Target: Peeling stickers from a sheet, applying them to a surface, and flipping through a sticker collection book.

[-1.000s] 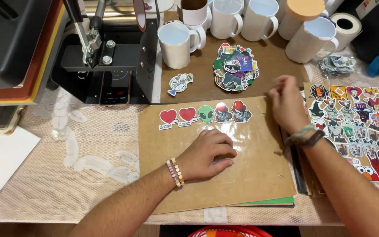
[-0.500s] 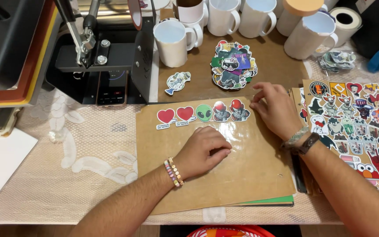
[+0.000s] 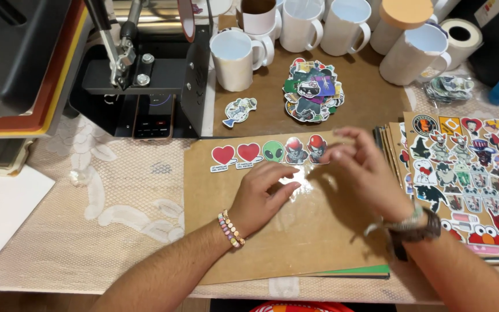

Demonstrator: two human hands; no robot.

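Brown kraft sheet (image 3: 295,231) lies flat on the table, covered by a glossy clear film (image 3: 301,193). Five stickers (image 3: 272,151) sit in a row along its top edge: two red hearts, green alien head, two red-capped figures

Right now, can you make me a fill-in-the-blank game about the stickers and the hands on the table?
1. The left hand presses flat on a shiny clear ____ lying on the brown sheet.
2. In the row of stickers, the green alien comes right after two red ____.
3. The right hand hovers at the ____ end of that row.
4. Behind the loose sticker pile stand several white ____.

Missing words: film; hearts; right; mugs
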